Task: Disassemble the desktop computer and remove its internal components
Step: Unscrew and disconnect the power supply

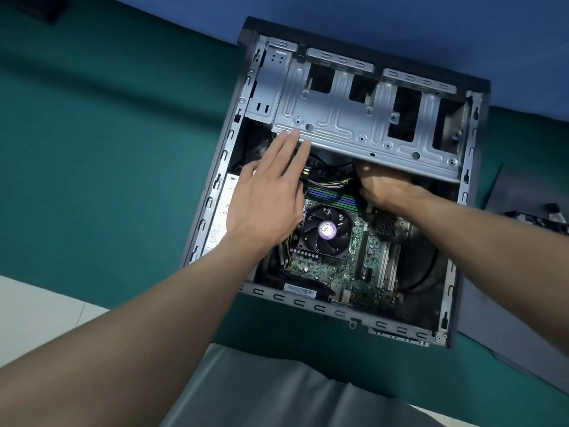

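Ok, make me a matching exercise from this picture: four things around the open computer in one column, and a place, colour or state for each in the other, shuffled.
Column one:
1. left hand
2. right hand
3. cooler fan
4. drive cage

Column two:
A. purple sticker at its hub
B. reaches under the cage, fingertips hidden
C. grey metal, across the far end of the case
D. straight fingers touching the cage's near edge

Pairs: 1-D, 2-B, 3-A, 4-C
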